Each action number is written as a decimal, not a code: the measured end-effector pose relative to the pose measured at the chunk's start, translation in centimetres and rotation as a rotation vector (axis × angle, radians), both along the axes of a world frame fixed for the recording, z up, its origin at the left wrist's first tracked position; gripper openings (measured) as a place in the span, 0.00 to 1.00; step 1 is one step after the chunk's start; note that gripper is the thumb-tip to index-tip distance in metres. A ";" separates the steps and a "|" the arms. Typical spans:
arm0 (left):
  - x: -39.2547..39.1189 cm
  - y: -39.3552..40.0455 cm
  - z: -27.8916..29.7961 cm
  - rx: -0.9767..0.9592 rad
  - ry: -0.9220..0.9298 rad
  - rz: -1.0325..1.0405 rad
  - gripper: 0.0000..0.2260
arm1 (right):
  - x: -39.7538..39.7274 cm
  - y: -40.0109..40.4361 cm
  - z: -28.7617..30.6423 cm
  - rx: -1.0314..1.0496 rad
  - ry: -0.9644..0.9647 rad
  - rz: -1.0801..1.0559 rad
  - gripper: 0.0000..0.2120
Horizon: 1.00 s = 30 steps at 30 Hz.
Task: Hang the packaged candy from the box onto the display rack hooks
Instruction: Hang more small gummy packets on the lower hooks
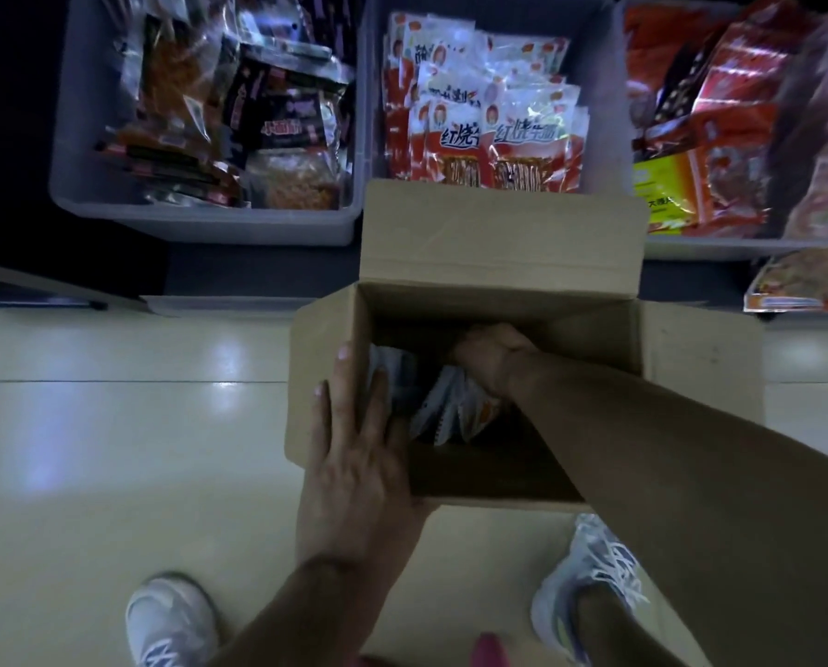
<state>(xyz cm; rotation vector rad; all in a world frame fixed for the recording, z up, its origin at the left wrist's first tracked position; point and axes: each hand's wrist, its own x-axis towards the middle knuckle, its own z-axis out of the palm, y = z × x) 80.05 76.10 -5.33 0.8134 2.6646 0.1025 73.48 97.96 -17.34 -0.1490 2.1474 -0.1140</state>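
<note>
Item: cardboard box [498, 243], flaps open, standing on the pale tiled floor [113, 426] between the person's two shoes.

Contents: packaged candy [455, 406], a small fan of white-and-orange packets low inside the box, toward its left wall. More may lie in the shadow beneath; cannot tell.

Left hand [354, 454]: fingers straight, laid flat over the left rim of the box, fingertips reaching inside and touching a pale packet against that wall. It grips nothing; it steadies the box.

Right hand [493, 358]: reached down into the box, fingers curled over the top of the packets. It appears to be gathering them; whether it has a firm hold is not visible.

Beyond the box: three grey bins, the left bin [200, 219] with dark and orange snack packs, the middle bin [371, 113] with red-and-white packs, the right bin [700, 245] with red bags. No rack hooks in view.

Handling note, as judgement: step in hand is picking up. Best to pinch the packets by their header ends, so hang-holes stay aligned and uncrushed, and lift straight up while the left hand holds the box down.
</note>
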 end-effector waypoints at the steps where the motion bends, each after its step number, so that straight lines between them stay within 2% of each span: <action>1: 0.0 -0.1 0.0 -0.017 -0.009 0.000 0.37 | 0.3 0.4 1.1 -0.024 0.026 0.031 0.19; 4: -0.1 0.0 -0.1 -0.036 -0.010 -0.014 0.40 | 1.6 1.8 2.4 -0.031 0.108 0.119 0.16; 6: -0.3 0.1 0.1 -0.043 -0.015 -0.026 0.42 | 1.9 1.7 3.3 -0.051 0.173 0.084 0.14; 8: -0.6 0.2 0.3 -0.067 -0.030 -0.036 0.50 | 2.4 1.6 3.9 -0.116 0.267 0.080 0.15; 11: -0.9 -0.1 0.9 -0.080 -0.129 -0.033 0.63 | 3.2 1.7 6.7 -0.188 0.346 0.004 0.11; 13: -1.2 -0.4 1.5 0.037 -0.234 0.019 0.66 | 4.2 2.3 9.3 -0.240 0.420 -0.054 0.08; 15: -1.7 -0.6 2.6 0.265 -0.380 0.178 0.65 | 5.5 3.0 12.4 -0.323 0.497 -0.162 0.06; 18: -3.2 -1.0 4.7 0.548 -0.664 0.528 0.68 | 7.4 4.6 17.3 -0.485 0.602 -0.336 0.11; 20: -4.1 -1.5 5.8 0.658 -0.786 0.589 0.69 | 8.0 5.3 21.1 -0.591 0.597 -0.518 0.14; 23: -4.7 -0.7 8.5 0.756 -0.823 0.468 0.65 | 7.4 6.0 25.9 -0.757 0.576 -0.760 0.16; 26: -4.9 0.8 11.7 0.827 -0.749 0.485 0.50 | 5.2 6.1 27.9 -0.931 0.514 -0.954 0.10; 28: -5.0 1.4 13.0 0.859 -0.783 0.482 0.44 | 3.7 5.6 27.9 -0.944 0.487 -1.018 0.13; 30: -4.8 1.8 13.5 0.874 -0.833 0.567 0.38 | 2.4 4.7 27.2 -0.896 0.460 -1.033 0.12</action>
